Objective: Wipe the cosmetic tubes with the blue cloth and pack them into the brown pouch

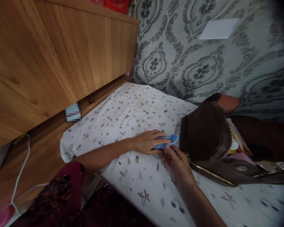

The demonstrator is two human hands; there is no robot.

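Note:
A small blue cloth (173,138), folded or bunched, lies between my hands over the white printed sheet (137,104). My left hand (148,142) rests across it, fingers closed on its near part. At its lower right edge, my right hand (177,159) has thumb and fingers pinched together, touching the cloth; whether anything else is between those fingers is hidden. Just right of both hands sits a dark brown bag (203,132) with its gold zip undone. Papers and a pink item (243,157) show inside the opening.
A wooden cabinet (85,47) rises on the left, with a small pixelated item (73,113) at its base. Patterned wallpaper (170,56) bearing a white sheet of paper (219,29) stands behind. A white cable (26,160) hangs at the lower left. A red basket (118,4) is on top.

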